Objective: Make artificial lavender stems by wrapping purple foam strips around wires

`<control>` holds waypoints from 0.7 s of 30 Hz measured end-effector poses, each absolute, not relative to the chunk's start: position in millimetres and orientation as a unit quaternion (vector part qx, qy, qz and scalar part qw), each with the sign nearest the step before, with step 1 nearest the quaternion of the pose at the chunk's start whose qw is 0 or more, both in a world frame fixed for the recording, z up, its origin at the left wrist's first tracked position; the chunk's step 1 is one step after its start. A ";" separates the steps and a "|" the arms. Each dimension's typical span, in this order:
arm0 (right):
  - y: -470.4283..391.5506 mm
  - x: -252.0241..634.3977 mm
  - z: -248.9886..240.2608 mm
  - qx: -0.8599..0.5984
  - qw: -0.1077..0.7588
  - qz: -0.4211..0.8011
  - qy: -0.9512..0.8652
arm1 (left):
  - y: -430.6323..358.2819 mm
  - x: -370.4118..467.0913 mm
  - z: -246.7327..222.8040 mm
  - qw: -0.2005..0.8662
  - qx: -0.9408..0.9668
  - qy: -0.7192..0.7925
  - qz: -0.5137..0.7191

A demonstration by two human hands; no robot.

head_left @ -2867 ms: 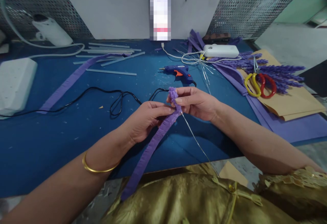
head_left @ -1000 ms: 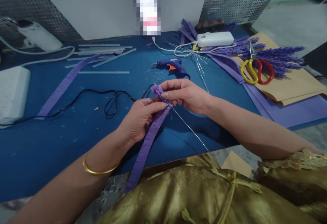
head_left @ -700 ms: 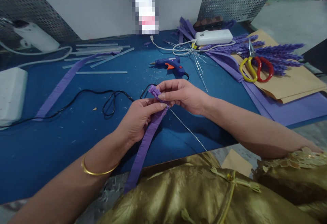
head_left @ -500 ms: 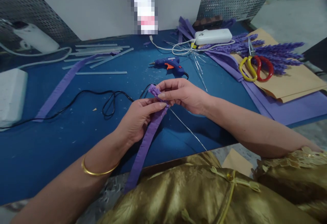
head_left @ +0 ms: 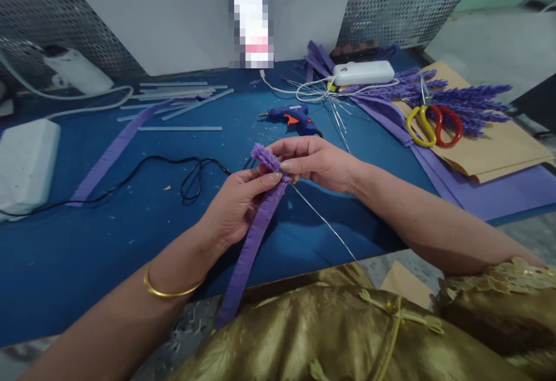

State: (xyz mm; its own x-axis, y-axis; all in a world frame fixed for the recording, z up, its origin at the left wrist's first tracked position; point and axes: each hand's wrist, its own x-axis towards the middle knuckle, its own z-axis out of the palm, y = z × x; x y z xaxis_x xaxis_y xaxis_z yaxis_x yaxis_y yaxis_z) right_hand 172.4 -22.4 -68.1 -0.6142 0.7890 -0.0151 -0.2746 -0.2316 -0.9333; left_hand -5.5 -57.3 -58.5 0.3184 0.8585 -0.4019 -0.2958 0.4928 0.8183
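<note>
Over the blue table my left hand (head_left: 237, 201) pinches a purple paper strip (head_left: 256, 236) between thumb and fingers; the strip's long tail hangs down past the table edge. My right hand (head_left: 319, 164) is closed on a purple paper flower (head_left: 266, 157), where the strip wraps around a thin wire stem (head_left: 324, 219). The ruffled tip points up and to the left, and the wire runs down to the right toward the lap. Both thumbs nearly meet at the wrapped spot; the fingertips behind it are hidden.
A blue glue gun (head_left: 293, 118) lies behind my hands, its black cord (head_left: 191, 161) running left. Glue sticks (head_left: 180, 128) and another purple strip (head_left: 113, 152) lie at left. Scissors (head_left: 434, 126), brown paper (head_left: 499, 149) and finished purple flowers (head_left: 469, 100) are at right, a white power bank (head_left: 364, 72) behind.
More of the ruffled purple tip shows above my thumbs now, as my right thumb has shifted slightly right and down. The whole view has moved a little. Both hands keep their hold.
</note>
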 end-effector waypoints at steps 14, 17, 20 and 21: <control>-22.3 173.2 -66.5 -0.273 0.374 0.734 -0.496 | -53.0 -14.4 -52.1 0.778 0.343 0.426 0.309; -22.7 173.7 -64.6 -0.282 0.374 0.728 -0.501 | -51.5 -16.6 -48.5 0.777 0.355 0.429 0.292; -24.1 172.7 -63.8 -0.285 0.365 0.725 -0.510 | -51.2 -16.4 -48.8 0.767 0.373 0.442 0.279; -24.6 172.4 -63.7 -0.284 0.363 0.724 -0.513 | -51.3 -16.0 -49.7 0.760 0.378 0.447 0.281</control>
State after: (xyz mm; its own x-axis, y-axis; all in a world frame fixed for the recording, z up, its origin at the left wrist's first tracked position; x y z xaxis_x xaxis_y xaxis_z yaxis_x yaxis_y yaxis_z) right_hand 172.4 -24.6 -63.7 -0.5747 0.8175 -0.0378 -0.2350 -0.2091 -0.9492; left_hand -16.0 -51.3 -49.7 0.4425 0.7651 -0.4677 -0.0886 0.5563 0.8262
